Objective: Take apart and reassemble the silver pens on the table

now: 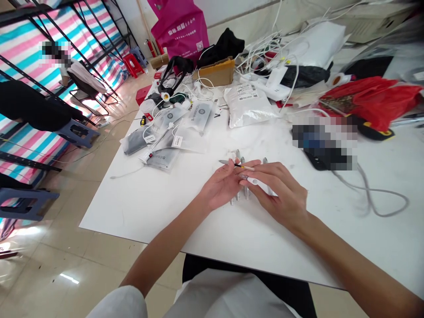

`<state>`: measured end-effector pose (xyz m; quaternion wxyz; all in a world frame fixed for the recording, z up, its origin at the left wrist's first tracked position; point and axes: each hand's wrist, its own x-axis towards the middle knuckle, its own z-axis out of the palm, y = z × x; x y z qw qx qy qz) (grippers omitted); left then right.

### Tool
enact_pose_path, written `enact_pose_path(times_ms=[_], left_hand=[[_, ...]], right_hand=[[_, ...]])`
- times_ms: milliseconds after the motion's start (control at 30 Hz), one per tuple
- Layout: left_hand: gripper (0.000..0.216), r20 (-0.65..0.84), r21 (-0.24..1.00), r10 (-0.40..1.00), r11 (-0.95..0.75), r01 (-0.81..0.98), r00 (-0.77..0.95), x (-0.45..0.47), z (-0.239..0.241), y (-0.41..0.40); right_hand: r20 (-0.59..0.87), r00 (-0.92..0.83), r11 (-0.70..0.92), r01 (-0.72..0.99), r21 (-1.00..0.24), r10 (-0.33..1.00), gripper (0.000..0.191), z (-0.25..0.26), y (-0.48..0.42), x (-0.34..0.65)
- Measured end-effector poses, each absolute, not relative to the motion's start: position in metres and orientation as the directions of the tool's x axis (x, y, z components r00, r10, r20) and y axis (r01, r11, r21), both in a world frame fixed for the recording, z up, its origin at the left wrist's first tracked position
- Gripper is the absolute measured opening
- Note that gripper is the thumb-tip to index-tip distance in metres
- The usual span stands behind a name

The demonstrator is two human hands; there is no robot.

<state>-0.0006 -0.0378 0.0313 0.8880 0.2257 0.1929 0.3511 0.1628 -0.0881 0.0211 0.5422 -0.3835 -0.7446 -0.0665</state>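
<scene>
Above the white table (159, 221), my left hand (223, 185) is turned palm up, its thumb and fingers closed on a pen refill (245, 167). A grey pointed tip juts out to the left of the thumb; black, yellow and white parts run to the right. My right hand (283, 192) pinches a white pen barrel (252, 180) close to the left fingers. Several silver-grey pens (246, 193) lie side by side on the table below both hands, partly hidden by them.
Plastic pouches (198, 117) and a small cable lie at the left. A white parcel bag (250, 106) sits behind the hands. To the right, a blurred-out phone-like object (326, 150) has a grey cable (367, 187). Tangled white cables and a magenta bag (182, 31) are further back.
</scene>
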Motion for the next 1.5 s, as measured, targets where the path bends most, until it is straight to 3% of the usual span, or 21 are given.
enact_pose_path(times_ms=[267,467,1033,1267,1500], left_hand=[[0.015,-0.147,0.514,0.786,0.579,-0.633,0.6,-0.005,0.036,-0.031],[0.015,-0.167,0.502,0.764,0.61,-0.613,0.623,-0.001,0.035,-0.035],[0.021,-0.237,0.503,0.657,0.714,-0.488,0.716,0.003,0.026,-0.046],[0.02,-0.201,0.489,0.623,0.732,-0.474,0.756,0.001,0.02,-0.045],[0.02,-0.229,0.508,0.61,0.74,-0.442,0.758,0.001,0.021,-0.045]], right_hand=[[0.767,-0.045,0.582,0.681,-0.445,0.639,0.029,0.03,-0.091,0.169],[0.747,-0.022,0.557,0.681,-0.475,0.664,0.005,0.031,-0.09,0.17],[0.785,0.02,0.569,0.678,-0.466,0.619,0.014,0.017,-0.095,0.163],[0.824,0.012,0.609,0.668,-0.428,0.566,0.013,0.016,-0.093,0.164],[0.802,0.015,0.593,0.666,-0.453,0.597,0.011,0.016,-0.094,0.164]])
